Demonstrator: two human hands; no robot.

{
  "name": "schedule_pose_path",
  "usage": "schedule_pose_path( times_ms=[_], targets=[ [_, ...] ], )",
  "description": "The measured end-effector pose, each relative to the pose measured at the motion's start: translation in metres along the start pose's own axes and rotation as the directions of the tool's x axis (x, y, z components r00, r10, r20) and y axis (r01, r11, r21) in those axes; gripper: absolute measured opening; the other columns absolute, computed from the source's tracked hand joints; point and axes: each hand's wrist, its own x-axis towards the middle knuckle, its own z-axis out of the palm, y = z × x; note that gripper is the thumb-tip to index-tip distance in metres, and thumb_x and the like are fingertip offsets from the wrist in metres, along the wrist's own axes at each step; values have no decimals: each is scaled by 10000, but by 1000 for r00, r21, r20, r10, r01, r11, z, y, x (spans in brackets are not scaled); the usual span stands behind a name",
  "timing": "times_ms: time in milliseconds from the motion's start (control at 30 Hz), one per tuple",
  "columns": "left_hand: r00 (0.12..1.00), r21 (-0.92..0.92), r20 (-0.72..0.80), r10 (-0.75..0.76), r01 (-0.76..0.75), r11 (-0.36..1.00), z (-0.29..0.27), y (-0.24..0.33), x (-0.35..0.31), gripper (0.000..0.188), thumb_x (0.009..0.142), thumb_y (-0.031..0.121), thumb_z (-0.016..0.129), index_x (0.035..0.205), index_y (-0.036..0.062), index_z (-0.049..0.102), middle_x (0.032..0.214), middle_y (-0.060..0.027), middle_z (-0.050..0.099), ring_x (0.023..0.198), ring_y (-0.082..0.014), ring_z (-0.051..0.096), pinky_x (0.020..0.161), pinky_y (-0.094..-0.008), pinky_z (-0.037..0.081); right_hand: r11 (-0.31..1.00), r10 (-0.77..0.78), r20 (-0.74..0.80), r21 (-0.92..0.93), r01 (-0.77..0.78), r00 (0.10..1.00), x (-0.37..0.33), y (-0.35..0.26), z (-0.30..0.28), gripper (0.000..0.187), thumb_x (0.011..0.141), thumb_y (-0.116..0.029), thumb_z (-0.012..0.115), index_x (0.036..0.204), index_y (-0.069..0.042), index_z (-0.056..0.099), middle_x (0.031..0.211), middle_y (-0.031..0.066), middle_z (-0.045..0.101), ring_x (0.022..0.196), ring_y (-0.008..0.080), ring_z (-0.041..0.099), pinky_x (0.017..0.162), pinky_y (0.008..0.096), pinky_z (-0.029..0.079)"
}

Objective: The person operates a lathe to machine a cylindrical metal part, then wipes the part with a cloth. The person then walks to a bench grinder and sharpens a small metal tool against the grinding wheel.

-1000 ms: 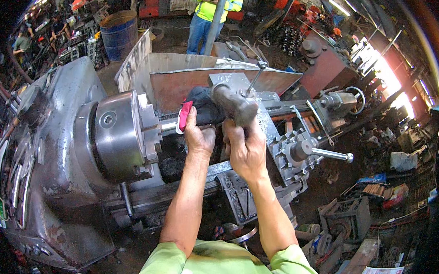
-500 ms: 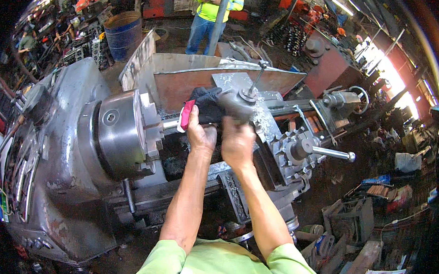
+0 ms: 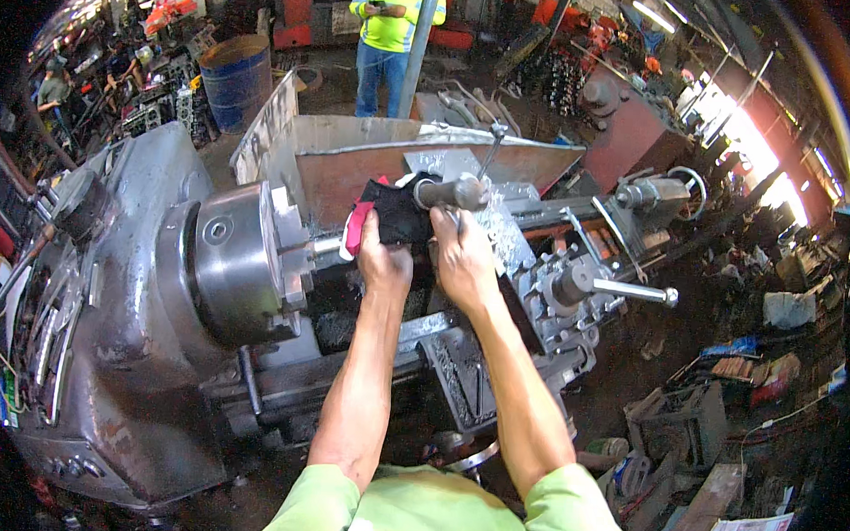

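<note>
My left hand [image 3: 385, 261] is closed around a bunched black, red and white cloth [image 3: 399, 214], its thumb lying up along the red part. The cloth wraps whatever sits just right of the lathe chuck [image 3: 238, 260], so most of that is hidden. A bright metal rod [image 3: 325, 246] shows between chuck jaws and cloth. To the right, my right hand [image 3: 464, 256] is closed on what looks like a hammer with a thick cylindrical steel head [image 3: 451, 192]. That head is above the fist, beside the cloth; whether they touch I cannot tell.
The grey headstock [image 3: 147, 251] fills the left side. Metal shavings [image 3: 504, 231] cover the carriage, beside the tool post and its lever [image 3: 630, 291]. Behind stands a splash guard [image 3: 344, 165]; beyond it, a person in a yellow shirt [image 3: 392, 23] near a pole [image 3: 420, 49].
My right hand and the hammer-like tool, blurred before, now look sharper, with the head tilted more sideways. My left hand still holds the cloth, and the view has shifted slightly.
</note>
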Motion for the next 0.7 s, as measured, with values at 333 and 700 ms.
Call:
schedule_pose_path(
  times_ms=[333, 700],
  targets=[
    [979, 146, -119, -165, 182, 972, -7, 19, -15, 374, 914, 300, 610, 1211, 75, 582, 1103, -133, 663, 979, -289, 654, 858, -446, 537, 624, 628, 253, 401, -671, 736, -75, 0, 14, 279, 940, -274, 598, 1106, -55, 553, 761, 53, 543, 547, 139, 528, 511, 316, 481],
    [995, 689, 44, 92, -97, 719, -38, 34, -2, 568, 892, 383, 667, 1332, 45, 540, 1294, -51, 555, 1227, -180, 472, 1086, -341, 298, -415, 649, 739, 541, -732, 178, -102, 41, 47, 231, 950, -286, 511, 901, -61, 536, 621, 12, 482, 465, 143, 432, 475, 305, 363]
  ],
)
